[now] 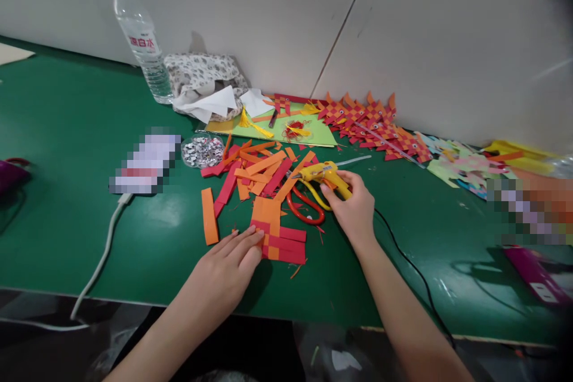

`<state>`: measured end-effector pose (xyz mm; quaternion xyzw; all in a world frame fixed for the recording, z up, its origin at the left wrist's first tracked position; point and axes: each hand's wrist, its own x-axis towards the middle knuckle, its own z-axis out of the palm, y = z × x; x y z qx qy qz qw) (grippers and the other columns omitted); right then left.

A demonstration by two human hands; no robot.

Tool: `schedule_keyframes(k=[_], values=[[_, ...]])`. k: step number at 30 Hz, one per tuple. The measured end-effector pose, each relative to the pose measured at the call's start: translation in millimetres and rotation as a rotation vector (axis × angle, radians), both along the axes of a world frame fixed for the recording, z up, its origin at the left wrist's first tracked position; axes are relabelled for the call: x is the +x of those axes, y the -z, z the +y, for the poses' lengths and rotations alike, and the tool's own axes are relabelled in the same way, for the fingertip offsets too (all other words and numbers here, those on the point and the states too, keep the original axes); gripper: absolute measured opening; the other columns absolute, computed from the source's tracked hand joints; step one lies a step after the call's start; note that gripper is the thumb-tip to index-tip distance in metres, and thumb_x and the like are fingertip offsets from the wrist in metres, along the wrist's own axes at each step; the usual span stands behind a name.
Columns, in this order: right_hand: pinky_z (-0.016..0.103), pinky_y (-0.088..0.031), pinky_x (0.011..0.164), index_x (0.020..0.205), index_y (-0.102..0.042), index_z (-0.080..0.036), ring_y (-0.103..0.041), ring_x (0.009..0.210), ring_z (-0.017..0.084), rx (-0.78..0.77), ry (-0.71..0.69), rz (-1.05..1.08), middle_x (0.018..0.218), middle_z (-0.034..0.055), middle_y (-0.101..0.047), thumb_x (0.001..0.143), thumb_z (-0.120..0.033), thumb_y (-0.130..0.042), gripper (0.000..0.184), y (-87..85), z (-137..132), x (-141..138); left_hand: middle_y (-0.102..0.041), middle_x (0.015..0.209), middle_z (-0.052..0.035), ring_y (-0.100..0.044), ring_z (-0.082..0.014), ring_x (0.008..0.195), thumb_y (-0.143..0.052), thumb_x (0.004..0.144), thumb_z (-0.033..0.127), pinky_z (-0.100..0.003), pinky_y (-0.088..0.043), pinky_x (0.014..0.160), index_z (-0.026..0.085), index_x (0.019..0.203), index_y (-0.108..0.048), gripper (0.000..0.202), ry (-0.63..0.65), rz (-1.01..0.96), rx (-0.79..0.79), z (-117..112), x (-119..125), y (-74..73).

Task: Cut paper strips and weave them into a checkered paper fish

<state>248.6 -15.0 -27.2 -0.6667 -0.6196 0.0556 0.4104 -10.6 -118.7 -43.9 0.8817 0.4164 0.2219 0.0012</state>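
My left hand (233, 256) lies with outstretched fingers on the left side of a woven piece of orange and red strips (286, 245). Its fingertips touch the weave and hide part of it. In my right hand (356, 206) is a yellow hot glue gun (319, 171), gripped by its handle. A clear glue stick (353, 160) pokes out of the gun's back, and its nozzle points left over the loose strips. Red-handled scissors (308, 215) lie just below the gun. Loose orange and red strips (264, 167) are heaped beyond the woven piece.
A round tray of googly eyes (202, 151) sits left of the heap. Finished woven fish (371, 122) are piled by the wall. A water bottle (145, 42), a patterned pouch (201, 74) and a plugged-in phone (145, 164) stand or lie left. A black cord (412, 268) crosses the right side.
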Motion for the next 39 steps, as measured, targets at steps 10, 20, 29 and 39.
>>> schedule_keyframes(k=[10,20,29,39], values=[[0.041,-0.05,0.079,0.101,-0.056,-0.023,-0.061,0.092,0.025,0.152,-0.258,-0.094,0.101,0.0072,-0.064,0.073,-0.026,-0.069,0.031,-2.3,-18.0,-35.3,-0.065,0.119,-0.0093,-0.061,-0.023,0.11,-0.046,0.087,0.008,-0.038,-0.051,0.093,0.016,0.094,-0.057,0.015,-0.007,-0.034,-0.056,1.5,-0.1,-2.8],[0.042,-0.05,0.078,0.098,-0.054,-0.025,-0.063,0.091,0.025,0.239,-0.325,-0.234,0.1,0.0054,-0.067,0.075,-0.017,-0.067,0.027,-0.1,-18.7,-37.0,-0.065,0.119,-0.0091,-0.061,-0.0218,0.11,-0.045,0.088,0.009,-0.039,-0.051,0.093,0.016,0.092,-0.056,0.014,0.001,-0.075,-0.061,2.3,-0.6,0.6],[0.041,-0.051,0.077,0.097,-0.055,-0.025,-0.064,0.092,0.025,0.276,-0.34,-0.276,0.1,0.0053,-0.069,0.075,-0.015,-0.065,0.027,2.2,-18.9,-38.8,-0.064,0.12,-0.0091,-0.061,-0.0214,0.109,-0.045,0.086,0.005,-0.042,-0.05,0.096,0.015,0.096,-0.056,0.018,-0.003,-0.065,-0.069,2.7,-0.6,-0.7],[0.04,-0.052,0.076,0.094,-0.053,-0.024,-0.065,0.089,0.024,0.374,-0.332,-0.317,0.098,0.0047,-0.07,0.072,-0.006,-0.064,0.031,-1.4,-20.9,-41.3,-0.065,0.12,-0.0083,-0.062,-0.0209,0.107,-0.043,0.086,0.006,-0.042,-0.05,0.095,0.016,0.094,-0.056,0.018,-0.007,-0.06,-0.077,3.1,-0.1,-1.9]])
